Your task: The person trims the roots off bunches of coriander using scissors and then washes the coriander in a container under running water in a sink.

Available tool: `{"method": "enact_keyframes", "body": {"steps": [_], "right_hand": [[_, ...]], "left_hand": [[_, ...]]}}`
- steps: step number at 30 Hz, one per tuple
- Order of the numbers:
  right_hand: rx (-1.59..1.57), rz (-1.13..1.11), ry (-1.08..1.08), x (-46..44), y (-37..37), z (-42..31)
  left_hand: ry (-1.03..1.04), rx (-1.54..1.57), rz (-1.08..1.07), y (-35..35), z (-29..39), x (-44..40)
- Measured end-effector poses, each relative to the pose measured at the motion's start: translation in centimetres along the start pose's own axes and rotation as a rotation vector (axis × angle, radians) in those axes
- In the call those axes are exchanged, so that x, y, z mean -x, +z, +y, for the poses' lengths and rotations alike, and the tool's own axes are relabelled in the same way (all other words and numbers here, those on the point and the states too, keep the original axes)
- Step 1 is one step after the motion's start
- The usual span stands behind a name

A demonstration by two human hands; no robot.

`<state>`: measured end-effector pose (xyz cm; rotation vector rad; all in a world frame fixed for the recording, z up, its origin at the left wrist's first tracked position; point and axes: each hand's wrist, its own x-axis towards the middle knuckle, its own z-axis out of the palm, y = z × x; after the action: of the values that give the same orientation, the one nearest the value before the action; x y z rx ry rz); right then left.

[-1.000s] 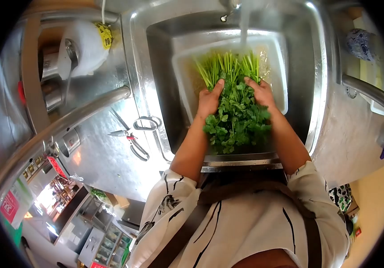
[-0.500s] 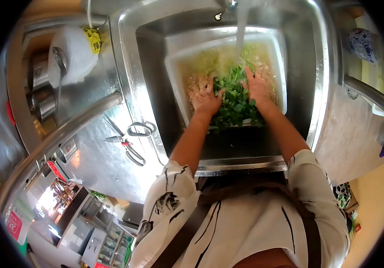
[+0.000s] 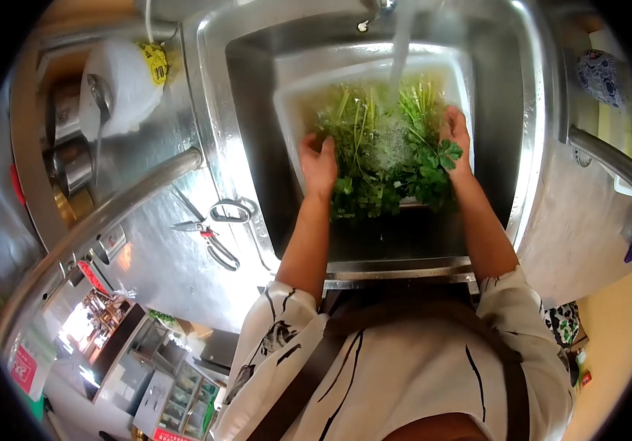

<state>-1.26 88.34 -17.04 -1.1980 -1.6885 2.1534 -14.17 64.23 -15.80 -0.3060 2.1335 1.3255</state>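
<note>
Greens (image 3: pixel 360 176) lie spread in a pale tub (image 3: pixel 467 88) inside a metal sink (image 3: pixel 250 140), stems pointing away from the person and leaves toward the body; the leaves cover most of the tub's near edge, so only a scrap of it shows; a stream of water (image 3: pixel 402 48) drops into the middle of the bunch and foams there, the tub being set, it seems, so that the flow lands inside it.

2 bare hands flank the bunch, 1 on each side, probably so that the water has a free path between them and the stems do not drift apart; the left hand (image 3: pixel 318 163) is unclenched, its thumb raised beside the leaves, gripping nothing that shows; the right hand (image 3: pixel 460 140) has its fingers loosely curved at the other edge, with 1 leafy sprig across its palm; whether it pinches that sprig, I cannot tell.

Scissors (image 3: pixel 208 234) rest spread on the counter (image 3: pixel 169 272) to the left of the sink, apart from the wet work yet near the left arm; farther left, a ladle (image 3: pixel 102 110) leans over a white bag (image 3: pixel 132 81), which appears to prop it.
</note>
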Motion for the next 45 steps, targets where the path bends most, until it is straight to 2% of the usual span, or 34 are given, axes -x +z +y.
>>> {"method": "enact_keyframes", "body": {"steps": [1,2,3,4,5,6,7,8,9,10,12,14,15,16,18,19,21,22,24,25,26,28,30,32,33,34,36,37,38,39,40,41,43,45], "right_hand": [[0.132,0.137,-0.013,-1.1,0.9,0.1],[0.318,0.227,-0.040,-1.4,1.8,0.4],[0.503,0.324,-0.051,-1.6,3.0,0.0],[0.503,0.323,-0.046,-1.3,4.3,0.4],[0.586,0.167,0.005,-0.8,5.5,0.7],[0.661,0.015,0.043,-0.7,6.3,0.8],[0.658,0.015,0.037,-0.5,6.7,-0.2],[0.601,-0.089,0.280,-0.3,6.8,-1.3],[0.537,-0.191,0.516,-0.4,7.0,-2.4],[0.535,-0.188,0.504,-0.7,6.7,-1.9],[0.296,-0.187,0.456,0.2,5.8,-1.5],[0.210,-0.185,0.394,2.2,5.4,-3.0],[-0.038,-0.218,0.164,2.8,5.0,-2.8],[-0.047,-0.172,0.179,3.3,5.3,-4.8],[-0.057,-0.125,0.192,3.4,5.2,-6.0],[0.167,-0.050,0.166,3.1,5.2,-6.2],[0.596,0.054,0.391,3.2,5.4,-8.6],[0.597,0.052,0.392,2.6,5.4,-6.7],[1.001,0.170,-0.183,0.8,5.3,-1.3],[1.065,0.082,-0.151,1.9,6.7,-1.3],[1.067,0.081,-0.151,2.0,7.2,-1.7],[1.239,-0.137,-0.106,1.8,7.4,-2.4],[1.254,-0.127,0.027,0.0,5.0,-1.1],[1.244,0.222,-0.298,0.1,3.4,-1.9],[1.092,0.188,-0.208,0.1,2.9,-2.4],[1.090,0.184,-0.213,-0.3,3.2,-2.4],[0.787,0.313,-0.165,-0.8,3.4,-2.1],[0.756,0.263,-0.039,-1.5,4.0,-1.4],[0.758,0.266,-0.040,-1.7,4.2,-0.8],[0.655,0.174,0.127,-1.7,5.4,-0.7],[0.547,0.081,0.293,-1.3,6.6,-1.2],[0.450,-0.159,0.387,-1.2,6.9,-2.1],[0.413,-0.206,0.383,-0.3,7.4,-2.4],[0.378,-0.252,0.360,-0.4,7.3,-3.2]], "left_hand": [[-0.027,0.181,0.008,1.1,1.4,0.1],[-0.029,0.182,0.007,2.1,1.3,-0.2],[-0.010,-0.038,-0.063,3.1,1.1,-0.9],[-0.008,-0.151,-0.096,4.2,0.0,-1.4],[-0.003,-0.263,-0.129,5.3,-0.9,-1.9],[-0.128,-0.041,-0.272,6.8,-3.0,-3.2],[-0.180,0.073,-0.344,6.7,-2.5,-2.9],[-0.240,0.183,-0.412,6.6,-1.9,-2.7],[-0.235,0.097,-0.366,5.5,1.8,-0.5],[-0.232,0.012,-0.320,4.6,4.0,1.0],[-0.236,0.063,-0.330,3.3,4.4,2.6],[-0.270,0.116,-0.424,1.6,7.5,4.1],[-0.253,0.117,-0.387,1.5,6.2,3.8],[-0.248,0.119,-0.384,1.3,5.8,3.6],[-0.225,-0.147,-0.244,0.8,4.7,3.2],[-0.225,-0.148,-0.245,0.6,3.4,2.5],[-0.047,-0.375,-0.392,0.7,1.7,1.6],[0.015,-0.448,-0.437,0.8,2.3,1.9],[0.344,-0.588,0.010,3.5,3.4,3.2],[0.227,-0.909,-0.162,4.7,3.4,3.4],[0.226,-0.908,-0.162,4.9,3.4,3.4],[0.254,-1.042,-0.359,5.2,3.4,3.4],[0.247,-1.071,-0.398,3.3,2.4,1.4],[0.228,-0.559,-0.165,1.3,2.6,0.9],[0.234,-0.366,-0.059,0.4,3.9,1.6],[0.234,-0.366,-0.053,0.5,3.6,1.1],[0.155,-0.198,-0.029,1.5,2.5,0.1],[0.129,-0.141,-0.021,2.0,2.1,-0.4],[0.015,-0.019,-0.124,2.6,1.6,-1.0],[-0.098,0.101,-0.226,3.2,1.5,-1.7],[-0.099,0.101,-0.226,3.8,1.8,-2.1],[-0.209,0.140,-0.324,4.4,2.1,-2.4],[-0.428,0.217,-0.535,3.4,6.4,-0.7],[-0.429,0.166,-0.553,2.8,6.9,-1.0]]}}
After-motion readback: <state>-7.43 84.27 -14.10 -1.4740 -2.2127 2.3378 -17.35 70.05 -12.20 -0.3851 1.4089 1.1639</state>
